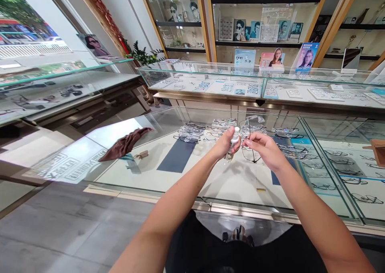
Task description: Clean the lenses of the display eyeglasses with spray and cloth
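My left hand (226,143) is closed around a small clear spray bottle (234,140) with a white top, held upright over the glass counter (126,176). Right beside it, my right hand (264,148) pinches a pair of thin black-framed glasses (249,142), whose lenses face the bottle's nozzle and whose temples hang down below the fingers. Both hands are close together above the middle of the counter. Inside the case beneath them lie several rows of eyeglass frames (195,130).
A crumpled brown cloth (124,144) lies on the counter glass to the left. A second glass display case (261,86) stands behind, with wall shelves of pictures and posters beyond. A wooden box edge (377,149) sits at far right. More cases line the left window side.
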Action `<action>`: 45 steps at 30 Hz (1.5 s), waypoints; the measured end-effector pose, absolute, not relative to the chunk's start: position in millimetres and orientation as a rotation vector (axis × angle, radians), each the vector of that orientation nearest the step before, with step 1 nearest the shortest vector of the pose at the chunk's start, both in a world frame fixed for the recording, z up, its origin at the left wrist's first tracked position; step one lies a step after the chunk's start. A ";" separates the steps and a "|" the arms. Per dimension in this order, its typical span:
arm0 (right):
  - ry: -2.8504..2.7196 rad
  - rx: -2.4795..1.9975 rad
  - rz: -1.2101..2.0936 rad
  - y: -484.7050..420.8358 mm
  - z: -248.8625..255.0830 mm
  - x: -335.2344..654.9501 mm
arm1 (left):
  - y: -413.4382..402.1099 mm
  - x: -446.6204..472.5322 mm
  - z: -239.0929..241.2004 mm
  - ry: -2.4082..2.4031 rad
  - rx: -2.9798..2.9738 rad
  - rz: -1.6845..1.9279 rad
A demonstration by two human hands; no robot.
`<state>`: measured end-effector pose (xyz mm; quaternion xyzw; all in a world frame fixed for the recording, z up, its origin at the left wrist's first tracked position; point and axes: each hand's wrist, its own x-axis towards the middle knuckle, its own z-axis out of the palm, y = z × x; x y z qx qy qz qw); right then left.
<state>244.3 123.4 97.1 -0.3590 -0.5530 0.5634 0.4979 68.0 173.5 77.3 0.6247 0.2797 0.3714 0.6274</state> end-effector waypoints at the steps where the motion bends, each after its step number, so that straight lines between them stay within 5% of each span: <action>1: -1.340 -0.860 1.372 122.9 97.4 243.9 | 172.8 67.9 77.0 0.665 1.438 0.858; 29: -0.995 -0.787 1.456 126.9 101.0 248.9 | 169.4 60.8 71.7 0.760 1.714 0.731; 39: -0.890 -0.720 1.450 137.1 100.3 259.1 | 242.0 -18.8 87.4 1.139 1.204 1.674; 45: -0.854 -0.690 1.461 139.0 102.7 262.1 | 259.4 -105.0 82.2 1.699 1.246 1.715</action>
